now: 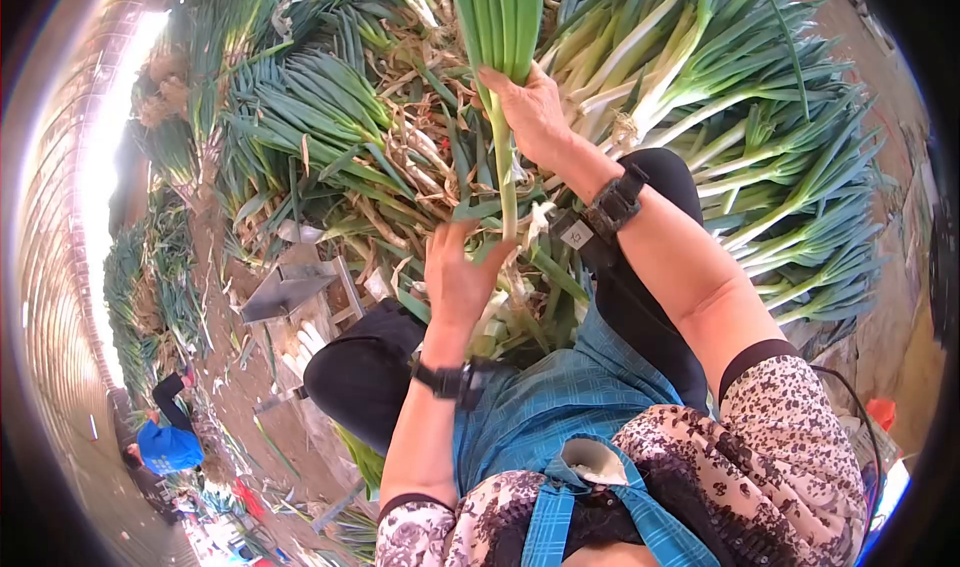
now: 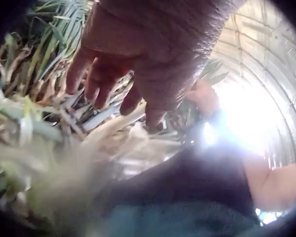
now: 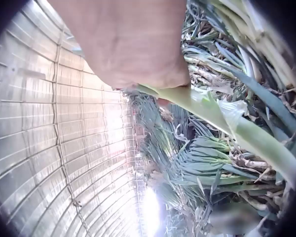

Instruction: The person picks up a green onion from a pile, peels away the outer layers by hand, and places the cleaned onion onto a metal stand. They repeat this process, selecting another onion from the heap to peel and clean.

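My right hand (image 1: 532, 115) grips a large green onion (image 1: 504, 172) where its white stalk turns into broad green leaves. Those leaves rise past the top of the head view, and the stalk points down toward my lap. Beside the stalk's lower part is my left hand (image 1: 460, 275), fingers apart and loosely bent, the thumb overlapping the stalk. In the left wrist view the left fingers (image 2: 104, 81) hold nothing. A strip of loose pale skin hangs from the onion stalk (image 3: 259, 140) in the right wrist view. The right fingertips are mostly hidden there behind the hand.
A broad pile of green onions (image 1: 740, 157) lies to the right, with a further heap (image 1: 310, 107) at the upper left. Dry peelings (image 1: 415, 152) litter the ground between. Left of my knee stands a small metal-topped stand (image 1: 288, 289). Another person (image 1: 168, 449) is at the far lower left.
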